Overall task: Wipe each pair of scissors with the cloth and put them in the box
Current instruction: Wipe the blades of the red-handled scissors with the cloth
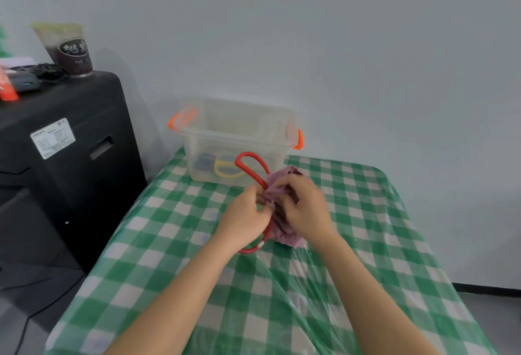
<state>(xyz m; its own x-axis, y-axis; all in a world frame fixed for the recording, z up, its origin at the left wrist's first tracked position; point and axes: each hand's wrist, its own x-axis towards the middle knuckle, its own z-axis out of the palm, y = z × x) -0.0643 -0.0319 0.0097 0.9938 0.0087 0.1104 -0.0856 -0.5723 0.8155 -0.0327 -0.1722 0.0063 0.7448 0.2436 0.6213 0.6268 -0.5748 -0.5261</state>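
Two pairs of scissors, blue-handled (205,162) and yellow-handled (225,170), lie in the clear box (277,144) on the desk (174,244), while both hands, left (242,215) and right (306,208), pinch red scissors (251,163) and purple cloth (279,182) just before it.

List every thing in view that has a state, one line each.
red scissors: held, handles spread, being wiped
purple cloth: bunched around the blades
clear box: open, scissors already inside
left hand: grips the red scissors
right hand: grips the cloth
drink cup: upright on the black case
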